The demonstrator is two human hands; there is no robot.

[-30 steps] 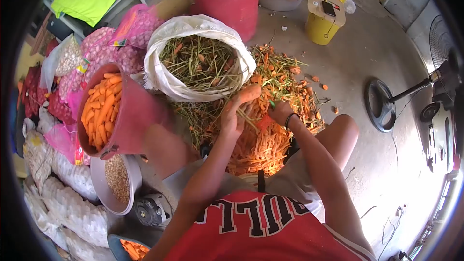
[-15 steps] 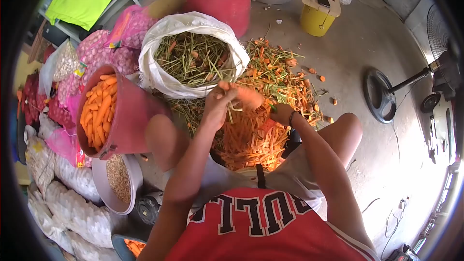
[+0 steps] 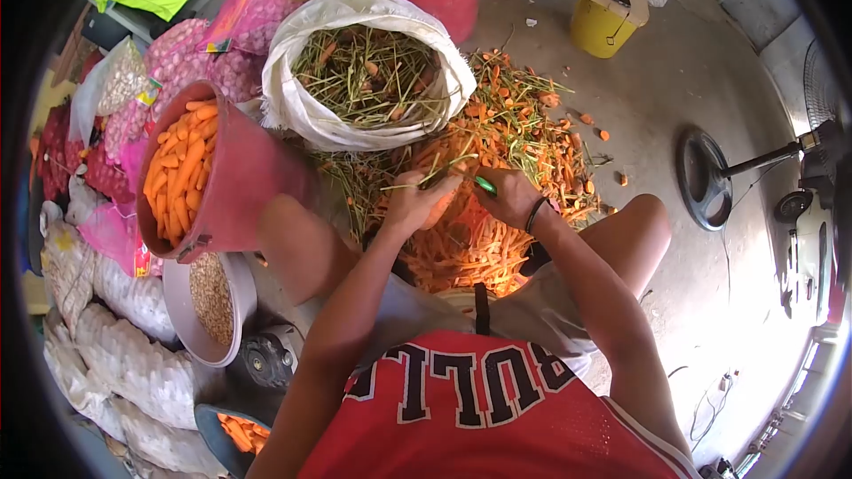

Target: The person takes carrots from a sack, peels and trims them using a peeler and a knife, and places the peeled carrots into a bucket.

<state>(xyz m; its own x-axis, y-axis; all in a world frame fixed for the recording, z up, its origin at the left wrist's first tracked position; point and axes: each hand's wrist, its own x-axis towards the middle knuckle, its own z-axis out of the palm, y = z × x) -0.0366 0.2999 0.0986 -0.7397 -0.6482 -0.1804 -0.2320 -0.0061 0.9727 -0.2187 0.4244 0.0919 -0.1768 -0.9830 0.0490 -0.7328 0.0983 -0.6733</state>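
Observation:
Low in front of me, my left hand (image 3: 415,201) is closed around a carrot (image 3: 438,209) with green stalk bits by its top end. My right hand (image 3: 512,198) grips a small green-handled tool (image 3: 485,184) close beside the carrot. The tool's working end is hidden, so I cannot tell its exact kind. Beneath both hands lies a heap of orange carrot peelings (image 3: 470,257), and cut carrot tops and stalks (image 3: 532,124) spread beyond it. A white sack (image 3: 306,124) stuffed with green stalks and carrot ends stands just past my left hand.
On the left a red bucket (image 3: 257,186) holds peeled carrots (image 3: 185,168), with a grey basin (image 3: 244,302) below it. Net bags of garlic-like bulbs (image 3: 182,53) are piled behind. A yellow bucket (image 3: 599,27) and a fan base (image 3: 704,179) stand to the right.
The carrot has come down and nearer to me in my left hand, its end now angled lower. My right hand has shifted left and up, bringing the green-handled tool against the carrot's area.

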